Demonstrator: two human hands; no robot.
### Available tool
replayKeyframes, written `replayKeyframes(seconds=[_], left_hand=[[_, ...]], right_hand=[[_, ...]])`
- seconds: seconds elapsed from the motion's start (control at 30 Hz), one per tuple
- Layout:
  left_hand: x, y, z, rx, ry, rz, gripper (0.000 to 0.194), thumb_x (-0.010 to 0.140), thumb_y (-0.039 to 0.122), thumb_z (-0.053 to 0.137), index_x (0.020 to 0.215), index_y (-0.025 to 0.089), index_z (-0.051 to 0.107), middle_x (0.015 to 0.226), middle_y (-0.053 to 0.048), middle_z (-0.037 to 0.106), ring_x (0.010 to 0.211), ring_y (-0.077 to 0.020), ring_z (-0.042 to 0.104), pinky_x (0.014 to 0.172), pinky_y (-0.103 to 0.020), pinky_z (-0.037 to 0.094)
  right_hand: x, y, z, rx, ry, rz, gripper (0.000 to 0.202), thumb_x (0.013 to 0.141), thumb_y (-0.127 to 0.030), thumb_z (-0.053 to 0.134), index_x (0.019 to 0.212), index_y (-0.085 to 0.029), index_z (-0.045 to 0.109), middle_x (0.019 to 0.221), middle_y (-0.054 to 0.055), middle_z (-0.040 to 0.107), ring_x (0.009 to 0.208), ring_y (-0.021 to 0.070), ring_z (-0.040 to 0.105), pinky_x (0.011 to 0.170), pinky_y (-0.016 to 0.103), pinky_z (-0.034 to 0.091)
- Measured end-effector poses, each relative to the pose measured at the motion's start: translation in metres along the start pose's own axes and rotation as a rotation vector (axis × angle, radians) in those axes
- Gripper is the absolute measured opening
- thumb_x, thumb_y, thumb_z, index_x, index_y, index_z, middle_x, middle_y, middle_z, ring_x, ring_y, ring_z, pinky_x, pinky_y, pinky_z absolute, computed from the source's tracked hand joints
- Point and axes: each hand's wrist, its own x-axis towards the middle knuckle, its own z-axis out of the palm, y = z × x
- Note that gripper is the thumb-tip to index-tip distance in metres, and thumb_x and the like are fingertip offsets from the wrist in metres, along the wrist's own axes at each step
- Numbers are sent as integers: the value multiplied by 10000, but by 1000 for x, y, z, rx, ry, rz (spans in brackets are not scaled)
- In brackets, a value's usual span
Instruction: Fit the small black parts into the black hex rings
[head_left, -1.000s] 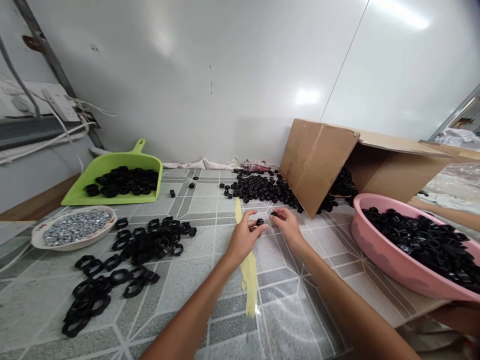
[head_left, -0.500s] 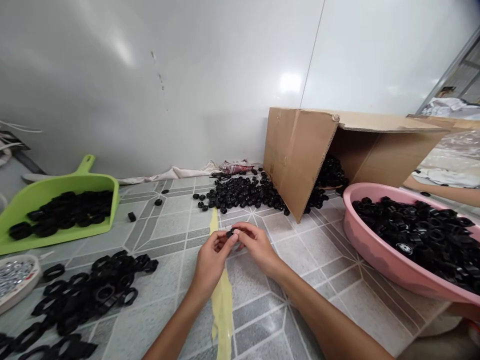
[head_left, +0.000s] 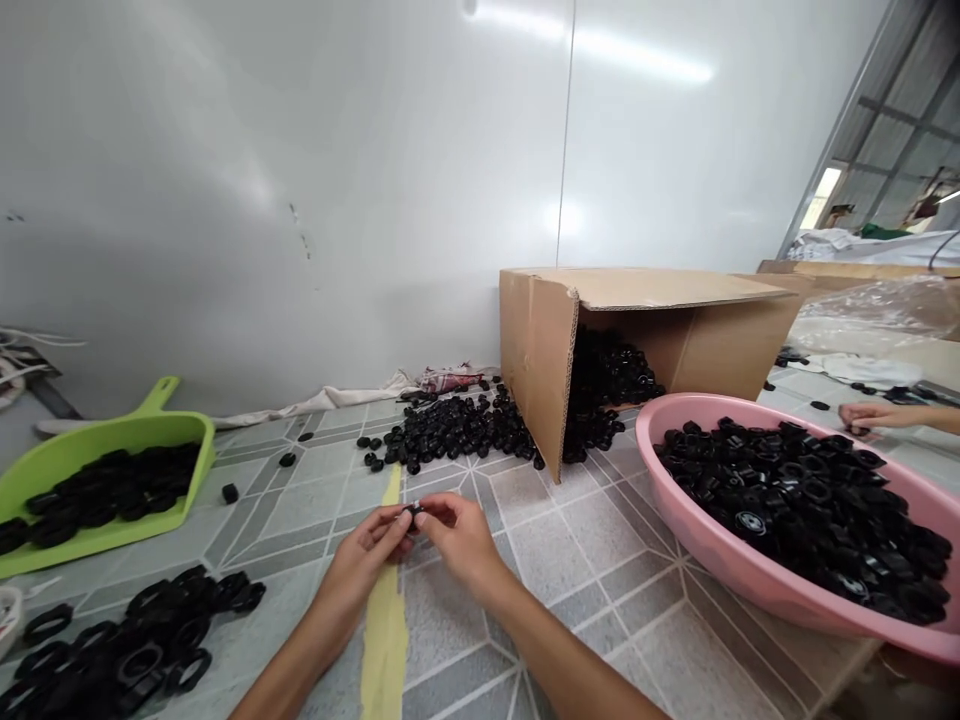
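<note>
My left hand (head_left: 369,556) and my right hand (head_left: 459,540) meet over the tiled surface, their fingertips pinched on one small black part (head_left: 412,512). A bit of something light shows on top of that part; its details are too small to tell. Beneath the hands runs a strip of yellow tape (head_left: 384,640). Just beyond them lies a pile of small black pieces (head_left: 457,428), spread up to the cardboard box (head_left: 540,370), which rests on its side with more black pieces inside.
At the left are a green dustpan (head_left: 196,480) with black parts, loose black rings (head_left: 139,662) and a white dish edge (head_left: 9,610). A pink basin (head_left: 675,490) full of black parts stands right. Beyond it is another person's hand (head_left: 870,415).
The view has tilted up and turned a little right, so things sit lower and further left. Another person's hand now shows at the right. Both my hands still hold the small black part.
</note>
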Motion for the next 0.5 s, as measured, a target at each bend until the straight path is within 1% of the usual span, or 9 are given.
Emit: replayKeyframes(seconds=[0.07,0.13,0.2,0.27,0.33,0.43,0.5], left_hand=[[3,-2,-6,6,-38,-25,455,722,479,815,1041,184,678,800,-6,662,718,-135,574,682,-222,456],[5,-5,-9,21,-44,-36,433,735,487,802,1017,182,682,746,8,634,680,-127,546,648,-215,432],[6,-7,-10,41,-15,-33,405,748,518,779,933,170,685,683,22,590,632,-117,504,604,-208,399],[5,-9,-8,56,12,-25,398,765,543,753,843,161,673,667,24,570,617,-111,483,592,-207,383],[3,-9,-5,57,24,-14,400,786,554,729,793,160,658,682,19,574,620,-109,482,602,-208,385],[0,-8,-1,45,30,10,416,814,570,690,770,158,651,683,11,582,618,-111,487,594,-210,379],[-2,-6,1,35,21,27,419,826,570,676,776,155,655,686,5,592,617,-111,494,593,-211,378]], right_hand=[[1,2,0,17,-2,8,260,744,-307,728,944,-141,735,896,88,748,850,231,689,827,370,527],[1,3,0,26,-7,21,251,730,-283,734,937,-143,740,883,86,751,840,236,694,827,381,530],[-1,0,0,22,-16,28,249,725,-250,729,951,-148,745,914,86,753,864,241,695,844,386,529],[-3,-4,-1,-21,-22,1,244,732,-222,719,967,-161,749,961,83,749,903,238,690,863,379,523],[-7,-11,-3,-103,-39,-89,229,760,-199,695,982,-178,748,991,72,737,922,224,681,868,359,521],[-13,-20,-6,-259,-102,-295,216,821,-172,643,1012,-204,738,1014,56,717,953,203,653,876,331,503],[-14,-22,-9,-331,-135,-370,213,858,-180,619,1040,-208,726,1027,56,709,959,195,640,874,317,490]])
